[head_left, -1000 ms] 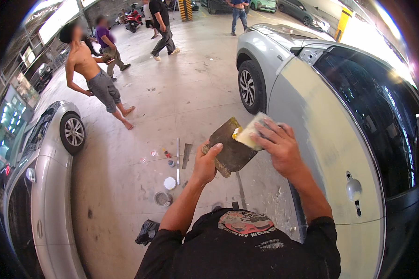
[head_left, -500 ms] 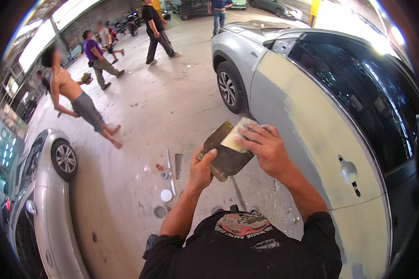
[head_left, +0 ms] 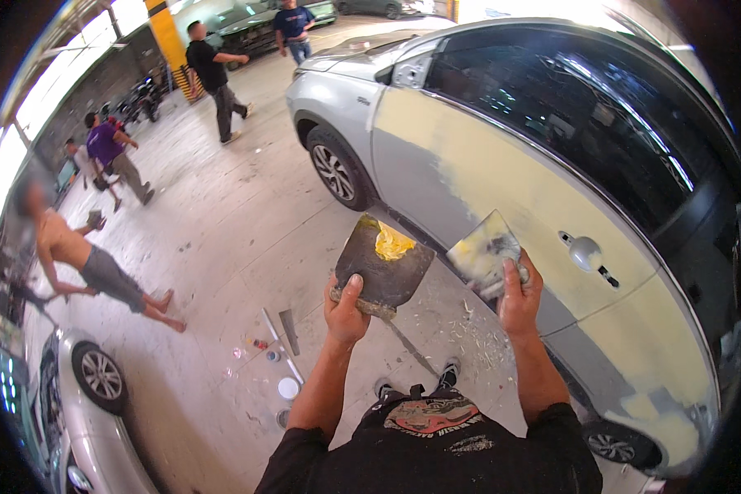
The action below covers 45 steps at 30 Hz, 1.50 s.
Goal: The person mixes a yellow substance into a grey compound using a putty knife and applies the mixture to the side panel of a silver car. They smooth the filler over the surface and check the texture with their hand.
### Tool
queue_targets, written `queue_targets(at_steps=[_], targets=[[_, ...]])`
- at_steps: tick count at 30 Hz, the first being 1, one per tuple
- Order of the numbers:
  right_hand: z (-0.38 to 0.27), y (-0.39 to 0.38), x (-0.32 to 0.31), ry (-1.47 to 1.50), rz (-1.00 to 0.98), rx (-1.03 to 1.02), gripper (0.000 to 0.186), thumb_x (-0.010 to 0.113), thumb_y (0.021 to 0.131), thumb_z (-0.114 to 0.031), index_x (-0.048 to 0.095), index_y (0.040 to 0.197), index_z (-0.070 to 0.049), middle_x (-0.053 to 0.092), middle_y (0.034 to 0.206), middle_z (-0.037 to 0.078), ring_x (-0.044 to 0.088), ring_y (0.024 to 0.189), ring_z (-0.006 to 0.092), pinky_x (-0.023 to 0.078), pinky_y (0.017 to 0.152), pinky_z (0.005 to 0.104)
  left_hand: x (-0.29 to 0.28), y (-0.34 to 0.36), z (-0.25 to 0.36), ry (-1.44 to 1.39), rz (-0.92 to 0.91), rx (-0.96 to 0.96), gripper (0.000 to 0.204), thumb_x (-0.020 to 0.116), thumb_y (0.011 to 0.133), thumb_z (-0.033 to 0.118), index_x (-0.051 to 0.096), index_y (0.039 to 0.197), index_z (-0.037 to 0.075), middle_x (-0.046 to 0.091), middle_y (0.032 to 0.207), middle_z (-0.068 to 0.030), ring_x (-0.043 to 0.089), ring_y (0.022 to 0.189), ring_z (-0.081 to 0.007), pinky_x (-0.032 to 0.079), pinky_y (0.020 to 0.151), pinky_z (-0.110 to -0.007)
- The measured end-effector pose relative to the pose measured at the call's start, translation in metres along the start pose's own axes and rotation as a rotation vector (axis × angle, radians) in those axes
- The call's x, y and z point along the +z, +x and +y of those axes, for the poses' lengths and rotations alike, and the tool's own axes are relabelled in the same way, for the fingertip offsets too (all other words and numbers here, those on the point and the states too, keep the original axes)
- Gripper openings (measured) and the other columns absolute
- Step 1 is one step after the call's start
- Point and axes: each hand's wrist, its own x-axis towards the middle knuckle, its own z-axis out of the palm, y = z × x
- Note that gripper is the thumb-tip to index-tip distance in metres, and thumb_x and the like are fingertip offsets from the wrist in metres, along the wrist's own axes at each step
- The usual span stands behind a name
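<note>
My left hand (head_left: 347,315) is closed on the near edge of a dark putty board (head_left: 380,278), thumb on top. A lump of yellow body filler (head_left: 393,242) sits near the board's far edge. In my right hand (head_left: 520,300) is a thin, flat, pale putty spreader (head_left: 484,251), smeared with yellow and grey and gripped by its near corner. The spreader is apart from the board, held in front of the car's side. That silver car (head_left: 407,177) has wide patches of pale yellow filler (head_left: 502,160) on its doors, around the door handle (head_left: 585,253).
A second silver car (head_left: 99,445) stands at the lower left. On the floor lie a long straight strip (head_left: 282,344), a white round lid (head_left: 288,388) and small containers. A shirtless person (head_left: 82,255) stands at left; several other people are farther back, near a yellow pillar (head_left: 167,41).
The spreader has come off the board and swung right, toward the car. A yellow filler lump now shows on the board. My view has turned rightward, and the people have shifted.
</note>
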Motion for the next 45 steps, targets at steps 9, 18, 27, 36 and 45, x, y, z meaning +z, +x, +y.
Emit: queue_targets(at_steps=[9, 18, 27, 36, 45], targets=[[-0.013, -0.011, 0.019, 0.704, 0.197, 0.118, 0.032, 0.048, 0.089, -0.01, 0.044, 0.119, 0.0, 0.058, 0.105, 0.013, 0.063, 0.086, 0.0243, 0.057, 0.068, 0.0381, 0.054, -0.02, -0.026, 0.97, -0.565, -0.198, 0.045, 0.055, 0.085, 0.006, 0.041, 0.127, -0.004, 0.056, 0.114, -0.013, 0.057, 0.097, -0.0201, 0.044, 0.085, -0.03], [-0.04, -0.041, -0.069, -1.21, -0.235, -0.595, 0.042, 0.051, 0.073, 0.003, 0.063, 0.108, -0.016, 0.059, 0.117, 0.004, 0.05, 0.117, 0.0242, 0.033, 0.094, 0.0408, 0.07, -0.027, -0.052, 0.001, -0.189, -0.461, 0.027, 0.05, 0.082, 0.0, 0.051, 0.11, -0.003, 0.061, 0.099, -0.0135, 0.062, 0.091, -0.0254, 0.052, 0.079, -0.04], [-0.06, -0.1, -0.119, -1.357, -0.227, -0.457, 0.041, 0.051, 0.078, -0.005, 0.058, 0.115, -0.02, 0.054, 0.125, 0.001, 0.044, 0.122, 0.0217, 0.031, 0.098, 0.0474, 0.124, -0.079, -0.088, 0.168, -0.154, -0.443, 0.031, 0.053, 0.081, 0.003, 0.053, 0.112, -0.001, 0.06, 0.103, -0.0093, 0.06, 0.09, -0.0187, 0.049, 0.078, -0.032], [-0.065, -0.183, -0.148, -1.098, 0.057, -0.379, 0.049, 0.056, 0.079, -0.01, 0.049, 0.127, -0.021, 0.047, 0.131, 0.008, 0.044, 0.122, 0.0274, 0.037, 0.097, 0.0423, 0.178, -0.119, -0.129, 0.103, -0.305, -0.637, 0.038, 0.05, 0.078, 0.002, 0.048, 0.115, -0.004, 0.057, 0.107, -0.0175, 0.06, 0.095, -0.029, 0.05, 0.083, -0.041], [-0.061, -0.293, -0.184, -1.225, 0.316, -0.04, 0.053, 0.06, 0.081, -0.013, 0.043, 0.131, -0.016, 0.046, 0.131, 0.015, 0.045, 0.119, 0.0338, 0.039, 0.096, 0.0428, 0.216, -0.132, -0.157, -0.058, -0.656, -0.665, 0.047, 0.054, 0.077, 0.008, 0.045, 0.121, -0.004, 0.056, 0.112, -0.0175, 0.058, 0.099, -0.0305, 0.049, 0.086, -0.045]])
